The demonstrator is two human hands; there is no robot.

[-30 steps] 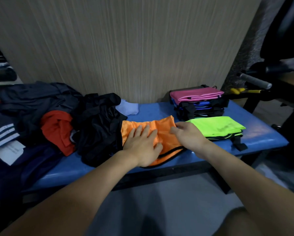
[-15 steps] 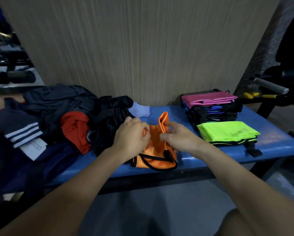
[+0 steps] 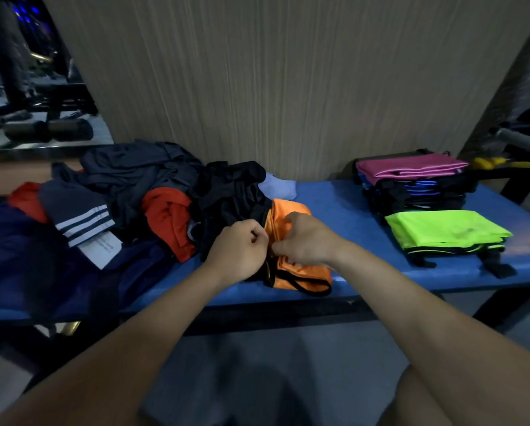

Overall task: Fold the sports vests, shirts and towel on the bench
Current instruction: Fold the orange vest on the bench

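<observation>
Left hand and right hand, both pinched on the orange vest at its fold, likely to align edges. Half-folded on the bench, beside the unfolded heap for easy reach.

Both bare forearms reaching forward, left hand fisted, right hand curled, knuckles nearly touching
</observation>
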